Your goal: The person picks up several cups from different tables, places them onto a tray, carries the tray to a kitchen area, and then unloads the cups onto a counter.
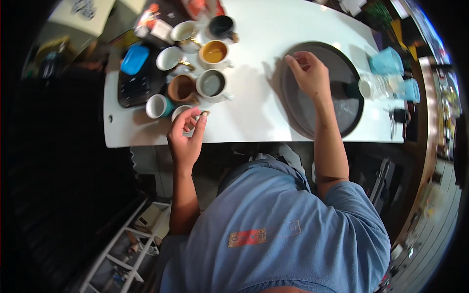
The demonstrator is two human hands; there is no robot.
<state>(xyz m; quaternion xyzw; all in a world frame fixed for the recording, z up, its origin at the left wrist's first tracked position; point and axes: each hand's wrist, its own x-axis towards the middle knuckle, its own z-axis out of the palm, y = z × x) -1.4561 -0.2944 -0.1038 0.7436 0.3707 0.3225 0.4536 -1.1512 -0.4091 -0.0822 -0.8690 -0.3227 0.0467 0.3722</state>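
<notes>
Two bare hands at a white worktop (254,117), with a round grey tray (300,105) as the point of reference. The right hand (311,78) is above the tray, its grip loosely curled, thumb and fingers slightly apart, with nothing visible between them. The left hand (185,144) is well to the left of the tray, at the near white cup (179,110), which it partly covers. The fingertips of its grip meet at the handle (205,113); whether they clamp it cannot be told. Also left of the tray stand a grey cup (212,84), an amber cup (214,52), a brown cup (182,89), a teal cup (166,107), a dark cup (221,27) and two gold-handled cups (169,58). Farthest left of the tray on the worktop is a blue box (135,59). Immediately right of the tray lies a clear container (377,87); a pale blue container (386,61) is beside it, also right of the tray.
</notes>
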